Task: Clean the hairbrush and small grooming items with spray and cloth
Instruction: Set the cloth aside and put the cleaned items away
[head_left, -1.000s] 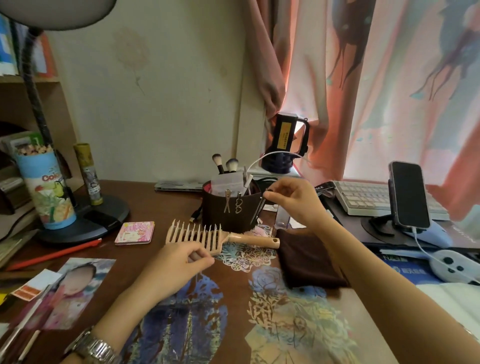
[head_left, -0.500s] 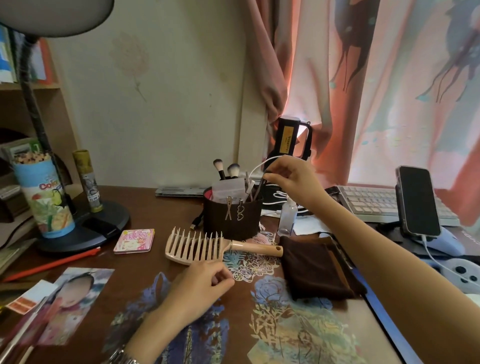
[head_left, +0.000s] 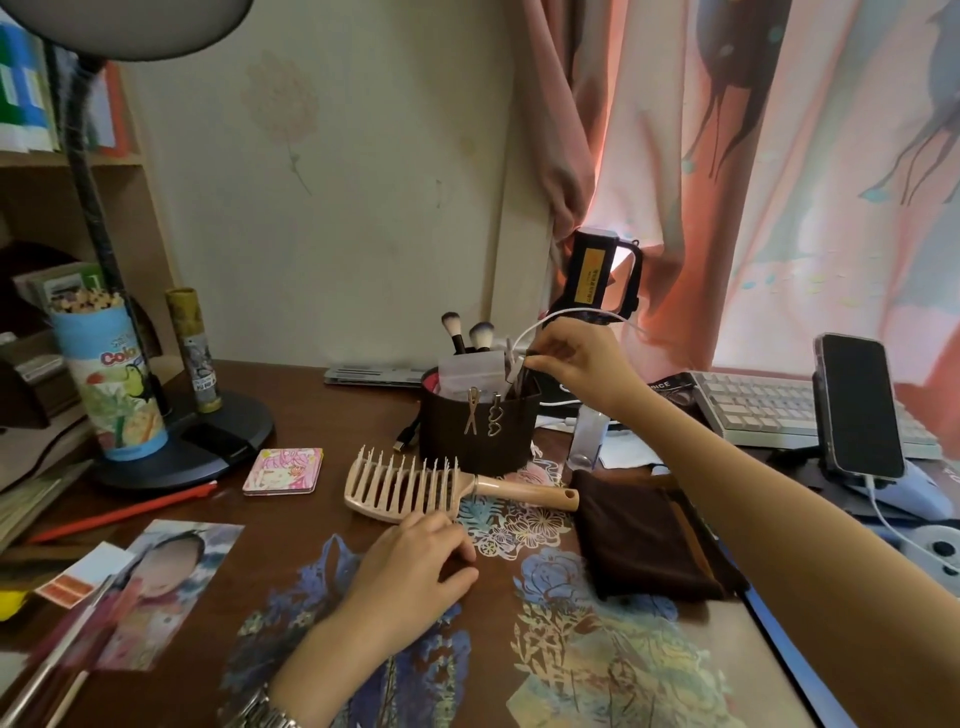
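While the right hand (head_left: 574, 358) reaches over the dark brown cylindrical organiser cup (head_left: 480, 431), we see its fingertips pinching a thin dark implement at the cup's rim; what kind of implement it is cannot be made out. Our left hand (head_left: 415, 558) rests on the desk (head_left: 332, 415) with its fingers loosely curled and holding nothing, just in front of the beige wide-toothed plastic hairbrush (head_left: 415, 486). That hairbrush lies flat, teeth upward, head to the left and handle pointing right, just in front of the cup. A folded dark brown cloth (head_left: 641, 540) lies to the right, near the handle's end, and a small clear spray bottle (head_left: 587, 436) stands behind it, partly hidden by the right forearm. Two metal hair clips (head_left: 483, 418) hang on the cup's front wall, and two makeup brushes (head_left: 467, 335) stand inside.

We judge the hairbrush light and rigid, with open slots between the teeth; the smooth rounded handle offers the surest hold, leaving the head free for wiping. Its teeth look slender and may flex or snag the cloth. The clips are small, hard and probably slippery once sprayed, so each calls for a fingertip pinch. The cloth appears soft and limp, and can be gathered anywhere.
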